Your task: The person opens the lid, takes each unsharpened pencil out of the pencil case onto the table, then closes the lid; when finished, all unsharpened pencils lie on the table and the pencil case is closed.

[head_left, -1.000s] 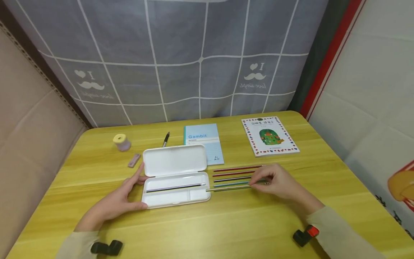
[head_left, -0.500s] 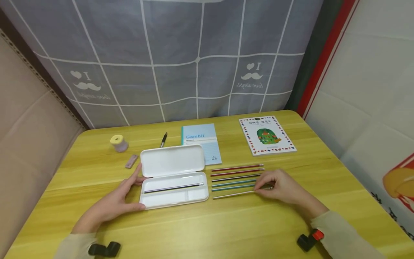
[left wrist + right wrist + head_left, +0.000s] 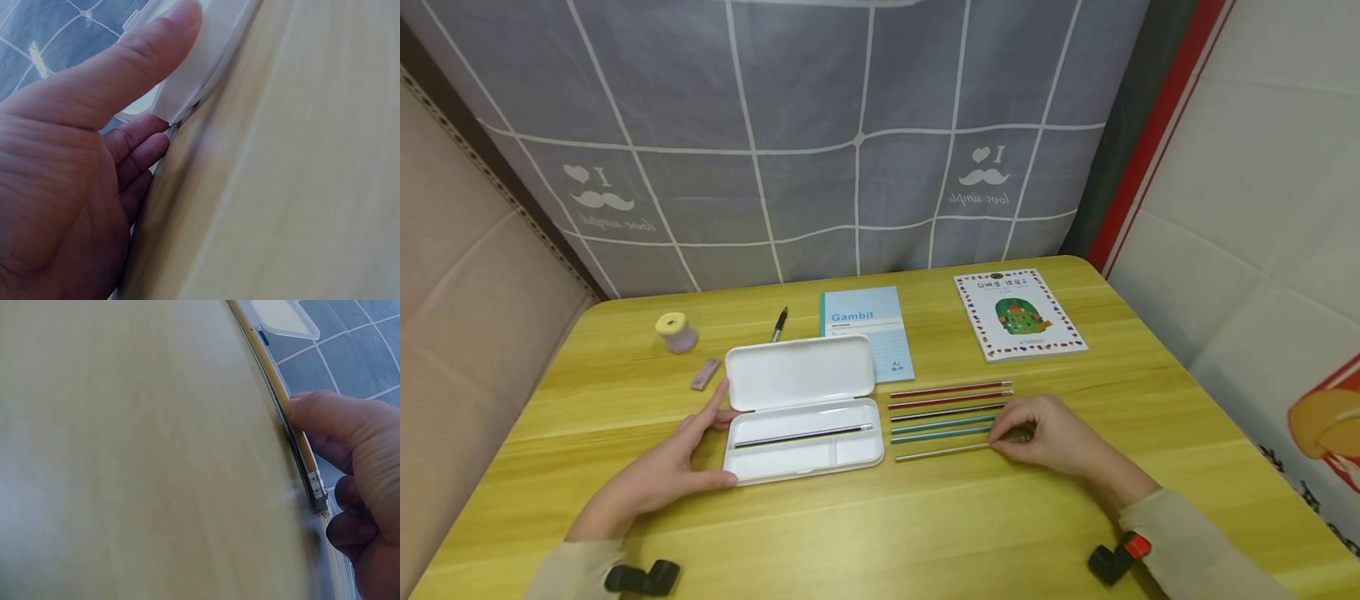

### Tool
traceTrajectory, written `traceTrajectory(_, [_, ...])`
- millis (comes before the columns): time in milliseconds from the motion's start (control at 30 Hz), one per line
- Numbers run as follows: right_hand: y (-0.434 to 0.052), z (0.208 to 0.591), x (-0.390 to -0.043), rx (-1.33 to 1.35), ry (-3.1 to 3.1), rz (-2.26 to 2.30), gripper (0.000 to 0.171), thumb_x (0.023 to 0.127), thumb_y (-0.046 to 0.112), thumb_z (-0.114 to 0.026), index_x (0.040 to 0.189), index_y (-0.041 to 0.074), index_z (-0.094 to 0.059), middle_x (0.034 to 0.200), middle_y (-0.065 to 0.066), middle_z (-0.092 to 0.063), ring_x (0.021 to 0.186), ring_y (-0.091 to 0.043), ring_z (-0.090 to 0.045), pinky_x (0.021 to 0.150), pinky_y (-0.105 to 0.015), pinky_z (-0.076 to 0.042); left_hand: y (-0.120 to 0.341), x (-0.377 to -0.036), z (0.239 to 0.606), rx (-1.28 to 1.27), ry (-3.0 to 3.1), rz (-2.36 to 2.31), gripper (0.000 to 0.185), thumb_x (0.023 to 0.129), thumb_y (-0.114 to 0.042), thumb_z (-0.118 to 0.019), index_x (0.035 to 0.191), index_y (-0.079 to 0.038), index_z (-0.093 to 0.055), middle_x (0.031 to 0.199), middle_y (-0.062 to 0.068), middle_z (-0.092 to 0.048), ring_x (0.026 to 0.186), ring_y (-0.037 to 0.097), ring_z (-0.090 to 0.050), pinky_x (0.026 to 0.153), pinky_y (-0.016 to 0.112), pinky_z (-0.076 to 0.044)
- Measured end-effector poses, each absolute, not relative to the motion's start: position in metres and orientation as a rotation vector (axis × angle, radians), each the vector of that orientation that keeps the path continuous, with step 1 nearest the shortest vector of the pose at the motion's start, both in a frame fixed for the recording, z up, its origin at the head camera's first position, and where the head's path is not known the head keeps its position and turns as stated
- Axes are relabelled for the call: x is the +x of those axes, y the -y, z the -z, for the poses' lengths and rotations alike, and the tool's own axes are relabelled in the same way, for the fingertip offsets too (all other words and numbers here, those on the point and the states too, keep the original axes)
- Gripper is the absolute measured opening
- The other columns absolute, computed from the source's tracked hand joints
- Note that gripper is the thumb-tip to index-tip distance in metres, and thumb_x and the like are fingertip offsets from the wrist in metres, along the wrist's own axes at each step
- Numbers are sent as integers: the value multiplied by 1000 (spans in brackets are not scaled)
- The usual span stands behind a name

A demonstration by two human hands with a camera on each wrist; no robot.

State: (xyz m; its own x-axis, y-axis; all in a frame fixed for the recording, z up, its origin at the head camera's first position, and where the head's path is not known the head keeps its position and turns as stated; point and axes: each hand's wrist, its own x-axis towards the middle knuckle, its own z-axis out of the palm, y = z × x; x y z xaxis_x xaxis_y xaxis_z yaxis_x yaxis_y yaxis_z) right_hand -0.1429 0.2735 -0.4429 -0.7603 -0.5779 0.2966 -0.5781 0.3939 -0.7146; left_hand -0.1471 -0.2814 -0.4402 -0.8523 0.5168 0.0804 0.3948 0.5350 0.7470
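Note:
A white pencil case (image 3: 786,462) lies with its lid raised, one dark striped pencil (image 3: 805,436) inside. My left hand (image 3: 673,467) holds the case's left end, thumb at the front corner and fingers behind it; the left wrist view shows the thumb (image 3: 150,53) along the white edge. To the right of the case, my right hand (image 3: 1045,433) pinches a yellow pencil (image 3: 269,365) near its eraser end. That pencil lies low at the front of a row of red pencils (image 3: 951,389), a dark pencil (image 3: 947,412) and teal pencils (image 3: 942,435). Fingers cover its right part in the head view.
Behind the case are a blue notebook (image 3: 880,329) and a black pen (image 3: 780,323). A white book (image 3: 1021,317) lies at the back right. A pink eraser-like block (image 3: 705,374) and a yellow-topped small container (image 3: 677,332) stand left on the wooden table (image 3: 850,533).
My right hand has brought the yellow pencil toward me and right, from beside the case's right edge to the front of the pencil row. My left hand stays on the case.

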Motion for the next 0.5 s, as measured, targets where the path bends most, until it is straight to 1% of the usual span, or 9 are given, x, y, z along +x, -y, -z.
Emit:
traceTrajectory(267, [-271, 444, -143, 1079, 2592, -1351, 21, 83, -5, -84, 92, 15, -83, 93, 3, -77, 86, -12, -71, 73, -26, -60, 283, -146, 438, 806, -2618, -1221, 122, 86, -26, -88, 169, -24, 1, 150, 9, -53, 132, 0, -40, 106, 0, -14])
traceTrajectory(400, [-272, 443, -143, 1044, 2598, -1366, 22, 83, -4, -84, 94, 15, -82, 94, 3, -76, 86, -11, -70, 73, -25, -59, 282, -146, 437, 797, -2613, -1216, 122, 86, -27, -87, 169, -24, 2, 151, 11, -52, 132, 1, -40, 106, 0, -14])
traceTrajectory(500, [-271, 442, -143, 1006, 2609, -1402, 19, 85, -1, -84, 95, 14, -82, 97, 3, -76, 90, -11, -70, 76, -25, -59, 281, -145, 436, 782, -2614, -1215, 123, 86, -28, -88, 169, -23, 2, 151, 11, -53, 133, 0, -39, 106, 0, -14])
